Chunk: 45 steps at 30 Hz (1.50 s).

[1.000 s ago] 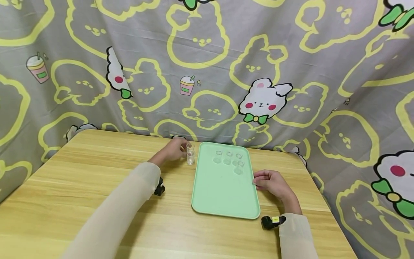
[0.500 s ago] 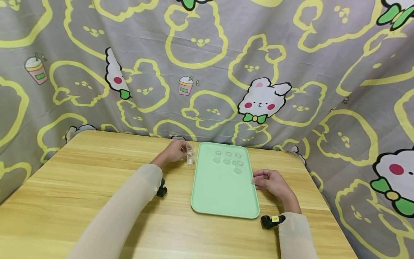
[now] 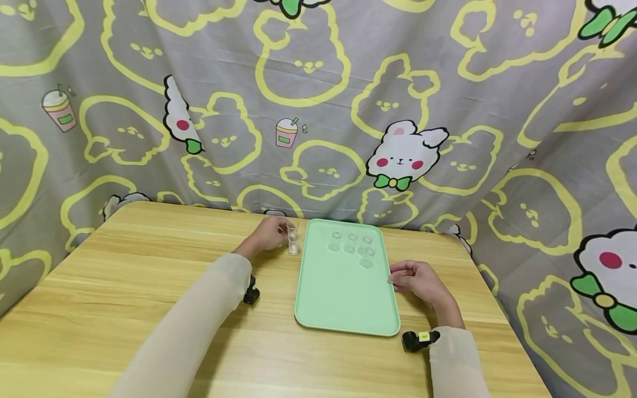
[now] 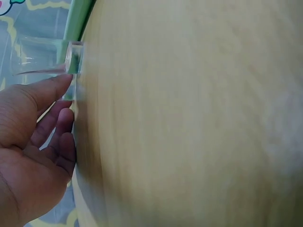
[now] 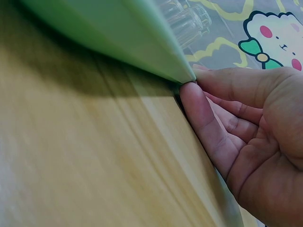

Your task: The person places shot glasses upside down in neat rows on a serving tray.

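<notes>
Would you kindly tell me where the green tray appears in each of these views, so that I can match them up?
Head: the green tray lies just right of centre, in the lower half.
Left wrist: the green tray shows only as a strip at the top, left of centre.
Right wrist: the green tray spans the upper left, its edge pinched by the right hand.
Shared landmark: the wooden table.

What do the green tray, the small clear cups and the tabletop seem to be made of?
Green tray: probably plastic, smooth and matte; even colour, raised rounded rim.
Clear cups: glass or hard plastic, glossy; see-through with bright highlights, but I can't tell which.
Tabletop: wood or wood-look laminate; streaky grain, soft sheen.
</notes>
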Available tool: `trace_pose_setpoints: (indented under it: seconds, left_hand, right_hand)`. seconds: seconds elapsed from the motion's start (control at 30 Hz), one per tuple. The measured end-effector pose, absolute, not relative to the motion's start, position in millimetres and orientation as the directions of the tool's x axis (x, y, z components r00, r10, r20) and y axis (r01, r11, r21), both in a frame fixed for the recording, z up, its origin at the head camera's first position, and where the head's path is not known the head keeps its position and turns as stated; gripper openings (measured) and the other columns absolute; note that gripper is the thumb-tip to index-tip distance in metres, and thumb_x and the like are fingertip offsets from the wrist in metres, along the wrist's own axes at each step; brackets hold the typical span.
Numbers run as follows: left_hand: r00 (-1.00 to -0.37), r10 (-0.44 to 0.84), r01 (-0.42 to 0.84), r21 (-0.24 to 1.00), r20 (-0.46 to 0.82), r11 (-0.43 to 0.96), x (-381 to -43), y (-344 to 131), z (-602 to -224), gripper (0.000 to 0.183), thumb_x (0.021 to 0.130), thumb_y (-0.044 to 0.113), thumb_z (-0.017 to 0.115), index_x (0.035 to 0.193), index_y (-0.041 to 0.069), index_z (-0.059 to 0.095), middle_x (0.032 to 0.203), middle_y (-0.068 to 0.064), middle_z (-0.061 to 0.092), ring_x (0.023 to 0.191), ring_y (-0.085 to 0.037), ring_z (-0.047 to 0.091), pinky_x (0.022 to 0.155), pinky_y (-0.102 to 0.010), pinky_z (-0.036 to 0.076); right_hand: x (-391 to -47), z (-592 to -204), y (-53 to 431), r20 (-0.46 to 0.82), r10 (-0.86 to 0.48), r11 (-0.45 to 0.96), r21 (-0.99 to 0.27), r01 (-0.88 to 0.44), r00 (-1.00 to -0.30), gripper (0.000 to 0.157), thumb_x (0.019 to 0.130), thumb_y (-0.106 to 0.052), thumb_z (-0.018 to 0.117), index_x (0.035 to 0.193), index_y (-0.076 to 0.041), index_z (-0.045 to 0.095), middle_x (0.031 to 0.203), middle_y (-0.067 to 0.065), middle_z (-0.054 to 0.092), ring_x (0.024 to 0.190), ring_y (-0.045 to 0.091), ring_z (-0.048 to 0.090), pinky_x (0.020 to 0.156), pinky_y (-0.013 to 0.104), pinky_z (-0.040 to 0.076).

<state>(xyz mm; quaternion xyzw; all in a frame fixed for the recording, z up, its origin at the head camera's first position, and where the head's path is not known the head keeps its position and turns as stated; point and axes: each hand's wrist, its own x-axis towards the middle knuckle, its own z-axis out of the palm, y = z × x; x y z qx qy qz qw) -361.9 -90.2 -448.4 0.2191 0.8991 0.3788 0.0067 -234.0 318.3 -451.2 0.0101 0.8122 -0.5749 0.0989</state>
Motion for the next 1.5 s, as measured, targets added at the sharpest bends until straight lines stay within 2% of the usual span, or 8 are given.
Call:
trace_pose_setpoints:
  seconds: [0.2, 0.47, 0.6, 0.77, 0.93, 1.2, 1.5]
  left_hand:
    - [-0.917, 0.371, 0.359, 0.713, 0.148, 0.602, -361.9, -91.2, -444.7, 0.027, 0.087, 0.000, 0.074, 0.114, -0.004, 0.073, 0.102, -0.016, 0.070, 0.102, -0.032, 0.069, 0.088, -0.041, 0.057]
    - [-0.947, 0.287, 0.293, 0.757, 0.144, 0.585, -355.8, -91.9, -434.2, 0.025, 0.093, 0.018, 0.077, 0.113, 0.003, 0.073, 0.103, -0.011, 0.069, 0.101, -0.029, 0.068, 0.090, -0.041, 0.056]
    - [-0.948, 0.271, 0.294, 0.783, 0.166, 0.549, -352.6, -92.0, -426.8, 0.021, 0.093, 0.019, 0.077, 0.107, 0.005, 0.073, 0.101, -0.009, 0.067, 0.098, -0.027, 0.066, 0.088, -0.041, 0.054]
    - [-0.936, 0.274, 0.335, 0.793, 0.220, 0.509, -350.9, -91.6, -417.1, 0.024, 0.092, 0.017, 0.078, 0.111, 0.004, 0.075, 0.096, -0.009, 0.067, 0.090, -0.024, 0.063, 0.080, -0.039, 0.053]
    - [-0.925, 0.278, 0.368, 0.786, 0.257, 0.497, -348.8, -88.8, -407.3, 0.026, 0.089, 0.019, 0.080, 0.110, 0.004, 0.076, 0.095, -0.008, 0.067, 0.088, -0.022, 0.064, 0.075, -0.035, 0.053]
    - [-0.903, 0.309, 0.417, 0.778, 0.297, 0.471, -346.2, -73.7, -395.4, 0.033, 0.084, 0.014, 0.082, 0.113, -0.001, 0.075, 0.096, -0.010, 0.068, 0.088, -0.023, 0.065, 0.074, -0.034, 0.055]
    - [-0.879, 0.362, 0.455, 0.774, 0.311, 0.441, -337.2, -52.4, -387.8, 0.035, 0.085, 0.017, 0.083, 0.116, 0.003, 0.076, 0.100, -0.008, 0.064, 0.090, -0.021, 0.064, 0.076, -0.034, 0.055]
  right_hand:
    - [-233.4, -452.3, 318.6, -0.174, -0.098, 0.335, -0.933, 0.132, -0.980, 0.032, 0.097, -0.001, 0.068, 0.124, 0.013, 0.060, 0.097, 0.010, 0.071, 0.087, 0.016, 0.069, 0.077, 0.031, 0.061]
    - [-233.4, -451.7, 318.2, -0.170, -0.098, 0.334, -0.934, 0.128, -0.981, 0.031, 0.097, 0.000, 0.068, 0.123, 0.014, 0.061, 0.097, 0.010, 0.071, 0.088, 0.016, 0.070, 0.077, 0.031, 0.061]
    - [-233.2, -450.9, 317.3, -0.173, -0.093, 0.338, -0.932, 0.132, -0.981, 0.030, 0.097, 0.000, 0.068, 0.123, 0.013, 0.061, 0.097, 0.011, 0.071, 0.087, 0.016, 0.069, 0.077, 0.030, 0.061]
    - [-233.1, -450.1, 316.9, -0.178, -0.089, 0.343, -0.929, 0.138, -0.980, 0.031, 0.097, -0.001, 0.068, 0.123, 0.013, 0.061, 0.097, 0.011, 0.071, 0.088, 0.016, 0.069, 0.077, 0.030, 0.061]
    - [-233.6, -450.8, 317.4, -0.179, -0.094, 0.344, -0.929, 0.137, -0.979, 0.032, 0.097, 0.000, 0.068, 0.125, 0.013, 0.060, 0.098, 0.011, 0.071, 0.088, 0.016, 0.069, 0.077, 0.031, 0.061]
    - [-233.6, -452.9, 318.3, -0.179, -0.091, 0.353, -0.926, 0.137, -0.980, 0.031, 0.097, -0.002, 0.068, 0.124, 0.012, 0.061, 0.098, 0.010, 0.071, 0.088, 0.016, 0.069, 0.078, 0.031, 0.061]
    - [-233.1, -451.8, 317.5, -0.174, -0.095, 0.349, -0.928, 0.130, -0.980, 0.031, 0.097, -0.002, 0.069, 0.124, 0.013, 0.061, 0.097, 0.010, 0.071, 0.088, 0.016, 0.069, 0.077, 0.031, 0.061]
